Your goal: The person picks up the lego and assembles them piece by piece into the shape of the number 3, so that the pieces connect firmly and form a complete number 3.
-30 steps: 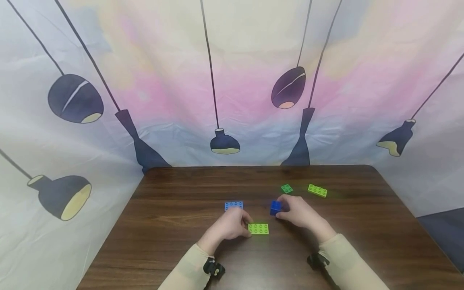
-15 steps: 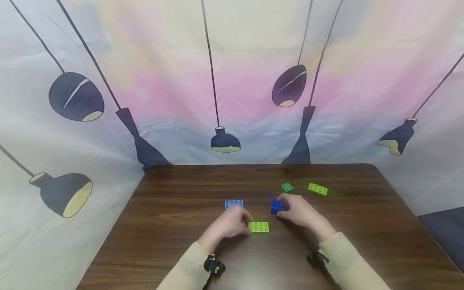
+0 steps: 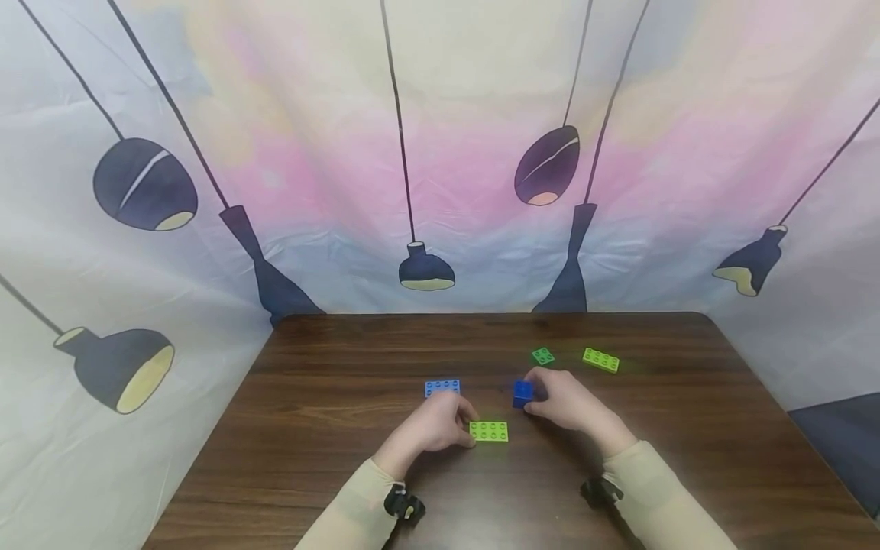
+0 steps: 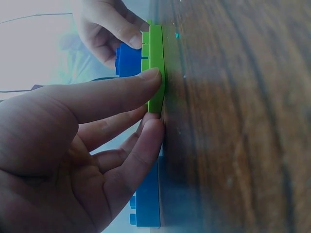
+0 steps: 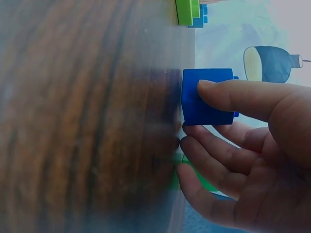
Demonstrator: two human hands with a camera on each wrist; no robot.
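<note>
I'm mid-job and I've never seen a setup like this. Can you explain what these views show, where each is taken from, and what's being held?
There's no machine here: these are a person's two bare hands. The wide picture comes from a camera worn on the head, looking forward and down. The other two come from cameras on the wrists; they look sideways, so the tabletop appears as an upright wall.

The left hand pinches one end of a lime-green brick. The right hand grips a dark blue block.

Also on the brown table are a light blue brick, partly hidden by the left hand, and, beyond the right hand, a small green brick and a second lime-green brick.
</note>
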